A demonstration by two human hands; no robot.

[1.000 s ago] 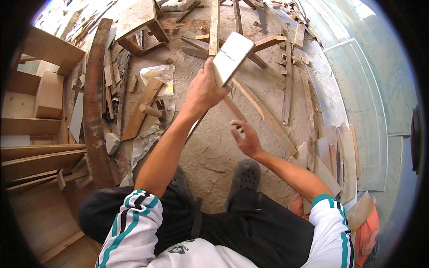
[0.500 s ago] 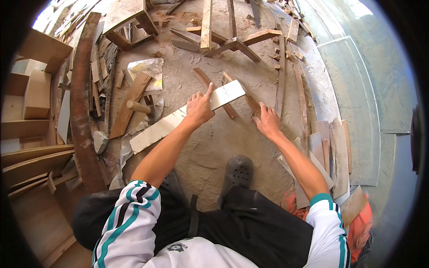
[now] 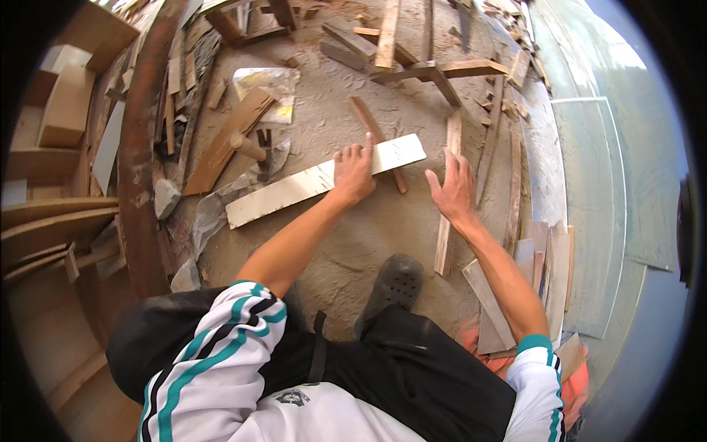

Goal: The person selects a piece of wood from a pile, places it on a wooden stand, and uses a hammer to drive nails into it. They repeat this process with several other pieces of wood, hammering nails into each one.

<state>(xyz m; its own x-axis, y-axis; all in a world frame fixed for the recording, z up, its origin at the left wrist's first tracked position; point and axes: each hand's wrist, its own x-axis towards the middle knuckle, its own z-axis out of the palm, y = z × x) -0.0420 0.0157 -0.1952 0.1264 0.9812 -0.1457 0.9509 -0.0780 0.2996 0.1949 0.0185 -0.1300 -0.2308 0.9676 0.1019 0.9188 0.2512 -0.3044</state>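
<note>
A long white board [image 3: 283,193], with dark marks on it, slants across the ground in front of me. My left hand [image 3: 354,175] grips it right of its middle, fingers laid across to the far edge; the thumb is hidden. Under the board's right part crosses a reddish-brown wooden strip [image 3: 366,116]. My right hand [image 3: 454,188] is open, thumb and fingers apart, over a pale wooden strip [image 3: 443,247] that runs away from me. Whether its fingers touch that strip I cannot tell.
A hammer with a wooden handle [image 3: 248,146] lies by a brown plank [image 3: 221,155] on the left. Joined timber pieces [image 3: 434,71] stand at the far side. Glass sheets [image 3: 585,214] lie on the right, wooden boxes [image 3: 62,110] at the far left. My grey clog [image 3: 394,287] is close by.
My right hand has opened from the wooden strip, which now points more straight away from me and lies apart from the white board. The board has turned slightly under my left hand. The view has shifted.
</note>
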